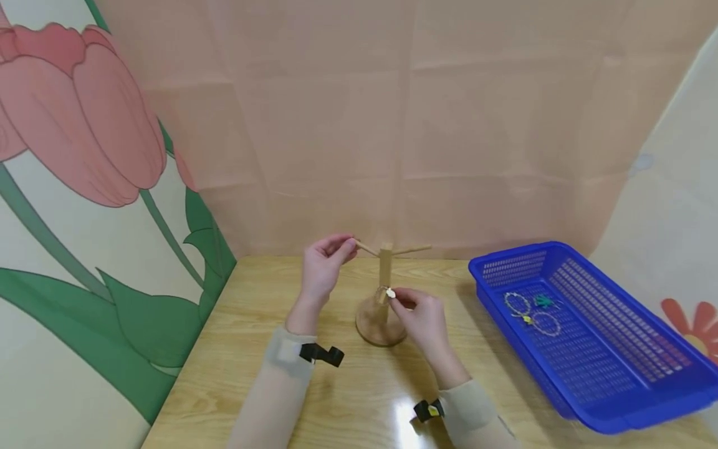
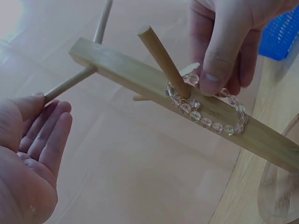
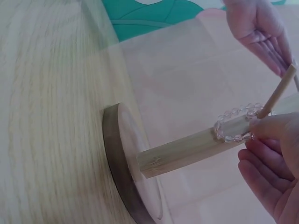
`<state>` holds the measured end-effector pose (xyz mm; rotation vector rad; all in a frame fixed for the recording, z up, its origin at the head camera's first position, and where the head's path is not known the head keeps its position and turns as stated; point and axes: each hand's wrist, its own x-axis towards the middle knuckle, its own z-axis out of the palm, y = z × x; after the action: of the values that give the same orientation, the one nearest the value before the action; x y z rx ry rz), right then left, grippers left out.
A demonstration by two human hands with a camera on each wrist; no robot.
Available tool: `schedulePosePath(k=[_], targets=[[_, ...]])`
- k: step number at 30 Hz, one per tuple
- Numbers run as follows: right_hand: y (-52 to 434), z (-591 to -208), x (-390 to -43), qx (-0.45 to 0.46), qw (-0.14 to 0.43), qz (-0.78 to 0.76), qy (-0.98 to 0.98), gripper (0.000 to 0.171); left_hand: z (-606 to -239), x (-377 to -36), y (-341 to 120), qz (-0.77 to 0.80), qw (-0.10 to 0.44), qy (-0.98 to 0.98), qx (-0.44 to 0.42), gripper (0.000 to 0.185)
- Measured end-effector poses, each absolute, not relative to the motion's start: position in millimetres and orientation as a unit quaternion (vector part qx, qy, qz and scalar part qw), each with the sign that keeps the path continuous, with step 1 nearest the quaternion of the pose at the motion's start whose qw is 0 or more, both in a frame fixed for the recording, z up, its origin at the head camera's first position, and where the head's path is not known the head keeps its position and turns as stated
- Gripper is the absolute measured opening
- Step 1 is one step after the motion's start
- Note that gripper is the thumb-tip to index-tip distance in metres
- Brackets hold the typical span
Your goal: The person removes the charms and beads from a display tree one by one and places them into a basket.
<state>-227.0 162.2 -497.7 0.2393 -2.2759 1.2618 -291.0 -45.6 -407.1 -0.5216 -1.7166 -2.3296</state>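
Observation:
A wooden jewelry stand (image 1: 385, 268) with a round base and several thin pegs stands upright on the table. My left hand (image 1: 322, 265) pinches the tip of its upper left peg (image 2: 70, 84) between thumb and fingers. A clear beaded bracelet (image 2: 205, 122) hangs round a lower peg (image 2: 161, 53), against the post. My right hand (image 1: 423, 315) pinches the bracelet near its pale, flat charm (image 1: 390, 292); in the left wrist view the thumb partly covers the beads. From the right wrist view, the bracelet's loop lies along the post, just above the fingers.
To the right, a blue plastic basket (image 1: 566, 411) holds beaded bracelets (image 1: 546, 323) with a yellow piece, and a green item (image 1: 543, 301). A pinkish sheet (image 1: 314, 125) hangs behind the wooden table (image 1: 224, 374). A tulip-printed panel (image 1: 84, 249) borders the left side.

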Motion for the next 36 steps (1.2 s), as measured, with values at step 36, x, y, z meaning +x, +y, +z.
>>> schedulePosePath(k=[36], targets=[[175.6,-466.7,-203.1,0.081,0.152,0.582,-0.795,0.011,-411.8,-287.3,-36.0,-0.809,0.114,-0.553,-0.163,0.014]])
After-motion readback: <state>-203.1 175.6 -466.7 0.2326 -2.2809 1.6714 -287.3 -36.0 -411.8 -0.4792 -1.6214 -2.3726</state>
